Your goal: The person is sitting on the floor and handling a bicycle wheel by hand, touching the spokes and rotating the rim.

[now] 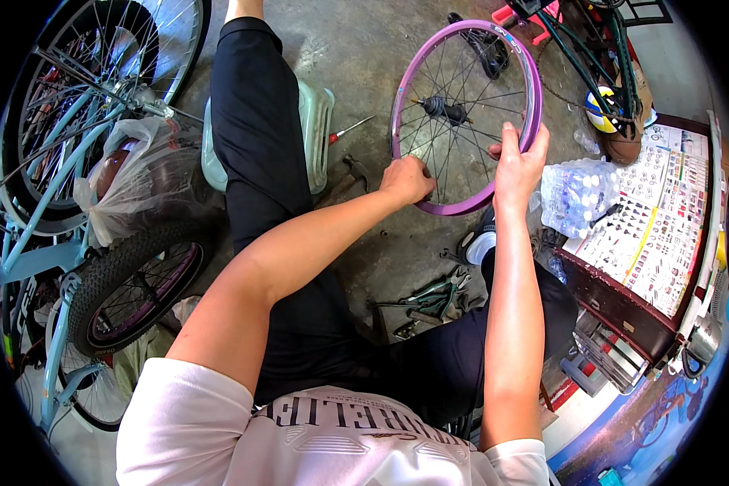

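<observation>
A purple bicycle wheel rim (pixel 429 55) with thin spokes and a dark hub (pixel 439 107) stands upright on the concrete floor in front of me. My left hand (pixel 407 180) is closed low on the wheel, near the spokes at the bottom of the rim; whether it holds a small tool is hidden. My right hand (pixel 517 162) grips the rim's lower right side, fingers wrapped over the edge. My legs in black trousers stretch out on either side.
A light blue bicycle (pixel 65 162) with a plastic bag over its saddle stands at the left, above a small knobby-tyred wheel (pixel 134 279). A screwdriver (pixel 348 130) and hand tools (pixel 429 300) lie on the floor. A pack of water bottles (pixel 579 194) and a cabinet (pixel 624 300) sit right.
</observation>
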Tool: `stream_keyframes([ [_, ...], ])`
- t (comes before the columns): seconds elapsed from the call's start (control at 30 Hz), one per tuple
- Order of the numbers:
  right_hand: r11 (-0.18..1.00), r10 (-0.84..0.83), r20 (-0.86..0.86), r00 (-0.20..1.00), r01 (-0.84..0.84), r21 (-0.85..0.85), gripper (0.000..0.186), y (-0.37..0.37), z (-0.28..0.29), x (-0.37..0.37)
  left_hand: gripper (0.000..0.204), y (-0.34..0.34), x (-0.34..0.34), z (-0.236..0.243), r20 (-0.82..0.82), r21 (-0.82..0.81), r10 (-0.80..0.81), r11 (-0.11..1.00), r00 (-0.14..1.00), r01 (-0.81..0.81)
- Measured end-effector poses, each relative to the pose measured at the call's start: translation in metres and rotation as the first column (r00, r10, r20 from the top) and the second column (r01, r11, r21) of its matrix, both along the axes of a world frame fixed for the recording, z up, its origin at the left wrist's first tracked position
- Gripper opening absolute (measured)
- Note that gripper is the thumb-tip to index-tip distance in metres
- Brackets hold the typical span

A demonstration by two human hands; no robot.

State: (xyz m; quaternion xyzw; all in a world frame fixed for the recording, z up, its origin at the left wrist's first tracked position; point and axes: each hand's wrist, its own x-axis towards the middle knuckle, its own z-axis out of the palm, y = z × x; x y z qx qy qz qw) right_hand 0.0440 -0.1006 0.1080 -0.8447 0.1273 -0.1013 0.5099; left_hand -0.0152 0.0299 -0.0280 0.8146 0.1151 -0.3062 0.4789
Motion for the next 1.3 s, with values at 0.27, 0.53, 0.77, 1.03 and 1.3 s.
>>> stream_keyframes([
  [0.27,1.0,0.013,-0.028,1.0,-0.013,-0.001,0.033,-0.001,-0.001,-0.001,0.032,0.001,-0.002,-0.003,-0.126,-0.234,0.022,0.971,0.992,-0.051],
  [0.53,0.998,0.019,-0.037,0.999,-0.017,0.058,0.032,0.005,0.004,-0.002,0.042,0.001,-0.005,0.0,0.048,-0.105,-0.167,0.98,0.985,0.171],
  [0.77,0.999,0.044,-0.005,0.999,-0.044,-0.013,0.032,-0.001,-0.001,-0.002,0.038,-0.001,-0.001,0.005,0.025,-0.041,-0.29,0.956,0.957,0.291],
  [1.03,0.999,0.054,0.013,0.998,-0.054,0.001,0.033,0.001,-0.001,0.0,0.034,0.006,0.007,-0.003,-0.2,-0.382,-0.156,0.922,0.967,0.07],
  [1.3,0.998,0.054,0.01,0.998,-0.054,0.025,0.034,0.004,0.0,-0.001,0.033,0.008,0.009,0.0,-0.231,-0.398,-0.153,0.916,0.961,0.05],
])
